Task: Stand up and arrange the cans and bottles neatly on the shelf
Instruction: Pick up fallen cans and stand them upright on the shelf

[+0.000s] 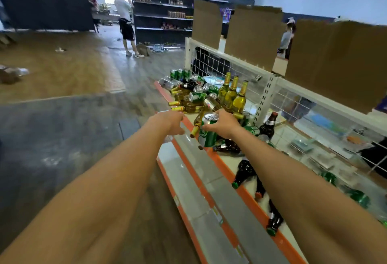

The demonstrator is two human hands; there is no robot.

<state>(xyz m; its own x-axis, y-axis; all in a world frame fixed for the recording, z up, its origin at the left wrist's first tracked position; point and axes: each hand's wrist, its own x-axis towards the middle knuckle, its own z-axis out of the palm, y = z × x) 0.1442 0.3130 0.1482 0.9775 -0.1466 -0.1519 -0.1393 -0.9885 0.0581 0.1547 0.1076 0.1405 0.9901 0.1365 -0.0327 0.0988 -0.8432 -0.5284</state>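
Can point(207, 136) in right hand point(225, 124); left hand point(169, 122) beside.

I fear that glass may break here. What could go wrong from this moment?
1. The right hand grips a can with a lying yellow bottle close beside it; lifting the can may set that bottle rolling off the shelf.
2. Dark bottles lie at the orange edge under the right forearm; a brush could push them off.
3. The pile may shift and topple the three upright bottles.
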